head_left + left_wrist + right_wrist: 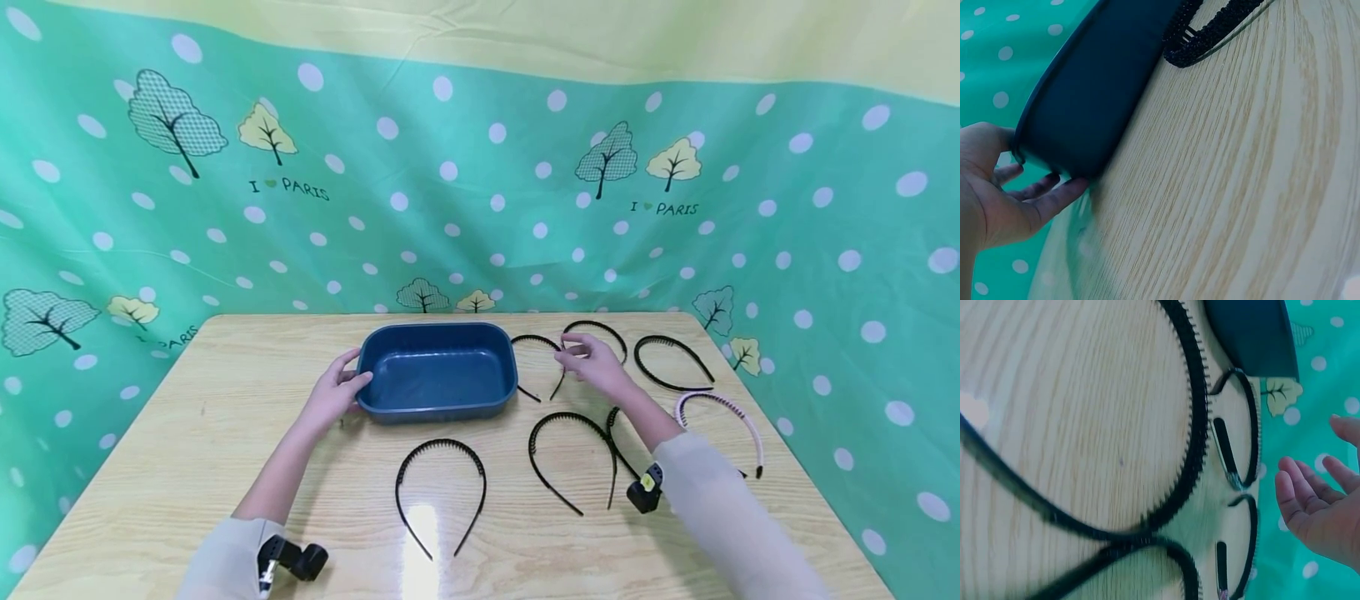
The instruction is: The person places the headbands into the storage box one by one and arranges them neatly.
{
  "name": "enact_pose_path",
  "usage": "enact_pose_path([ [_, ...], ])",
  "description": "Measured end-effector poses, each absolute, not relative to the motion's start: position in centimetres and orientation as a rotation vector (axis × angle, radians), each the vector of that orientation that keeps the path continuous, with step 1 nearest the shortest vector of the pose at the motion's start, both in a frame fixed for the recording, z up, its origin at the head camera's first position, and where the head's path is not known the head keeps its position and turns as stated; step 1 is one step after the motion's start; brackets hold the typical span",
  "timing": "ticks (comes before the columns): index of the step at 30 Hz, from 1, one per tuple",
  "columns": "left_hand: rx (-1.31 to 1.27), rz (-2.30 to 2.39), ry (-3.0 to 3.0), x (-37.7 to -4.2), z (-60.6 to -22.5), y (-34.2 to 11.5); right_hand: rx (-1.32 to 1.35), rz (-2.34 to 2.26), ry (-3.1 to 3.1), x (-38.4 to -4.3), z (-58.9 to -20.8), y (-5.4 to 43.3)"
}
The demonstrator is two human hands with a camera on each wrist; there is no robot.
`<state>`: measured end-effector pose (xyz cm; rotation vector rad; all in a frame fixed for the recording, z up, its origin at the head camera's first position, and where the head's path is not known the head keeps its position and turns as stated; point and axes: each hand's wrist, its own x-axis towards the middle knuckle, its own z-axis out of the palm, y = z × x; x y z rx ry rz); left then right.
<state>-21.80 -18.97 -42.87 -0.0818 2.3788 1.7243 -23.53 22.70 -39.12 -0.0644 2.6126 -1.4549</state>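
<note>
A dark blue rectangular basin sits toward the back of the table. My left hand grips its left end, thumb over the rim and the other fingers against the outside wall, as the left wrist view shows too. To the right of the basin, my right hand hovers with its fingers loosely bent and nothing between them. Beneath and around it lie two headbands: a black toothed one beside the basin and another behind the hand, which partly hides it.
More black toothed headbands lie about: one at the front, one right of centre, one at the far right. A pink headband lies near the right edge. The right forearm partly covers another black headband. A polka-dot curtain surrounds the table.
</note>
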Motion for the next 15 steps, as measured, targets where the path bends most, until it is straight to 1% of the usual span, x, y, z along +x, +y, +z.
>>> enact_pose_path([
  [15,-0.077,1.728,2.384,-21.8,-42.8,-19.0,-0.022,-1.398,2.7,-23.3,-38.5,27.8],
])
